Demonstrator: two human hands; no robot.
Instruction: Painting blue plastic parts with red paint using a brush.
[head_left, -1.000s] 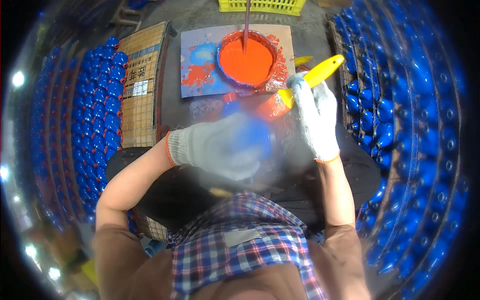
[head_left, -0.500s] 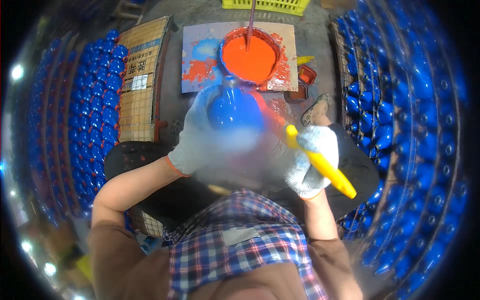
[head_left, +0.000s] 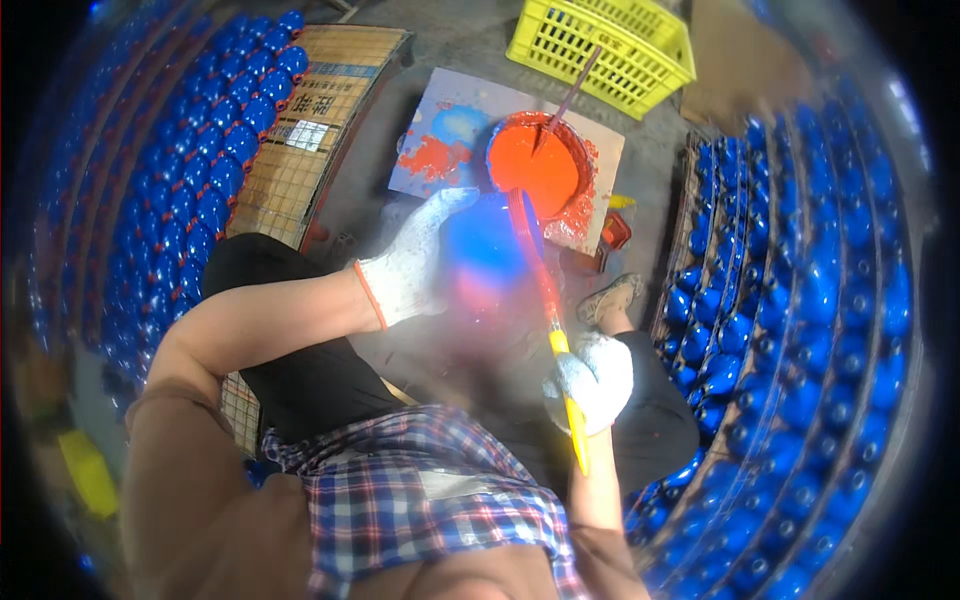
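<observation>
Nearest to me, my checked shirt (head_left: 420, 490) fills the lower middle, with my dark-trousered knees to either side.

My right hand (head_left: 592, 378), in a white glove stained blue, is closed around the yellow handle of a paintbrush (head_left: 545, 300). The grip sits near the handle's middle; the yellow butt end projects toward me, below the fist. The brush's long axis runs near to far with a slight lean to the left at its far end. Its red-coated shaft and tip point away from me, toward the paint bucket, and cross the right edge of the blue object.

My left hand (head_left: 415, 262), also in a white glove, is stretched forward and cupped against the left side of a rounded blue object (head_left: 485, 245). The object is blurred; I cannot tell its exact shape or how firmly the fingers close on it. It sits between my two hands, just nearer than the bucket.

Beyond it stands a round bucket of orange-red paint (head_left: 537, 168) with a thin stick (head_left: 566, 100) leaning in it, angled up to the far right. The bucket rests on a flat board (head_left: 440, 110) smeared with red and blue.

Farther off, a yellow plastic crate (head_left: 605, 45) lies at the far edge. Rows of glossy blue pieces (head_left: 215, 150) bank the left side beside a wire-mesh panel (head_left: 300, 130), and more blue pieces (head_left: 800, 300) fill the right.
</observation>
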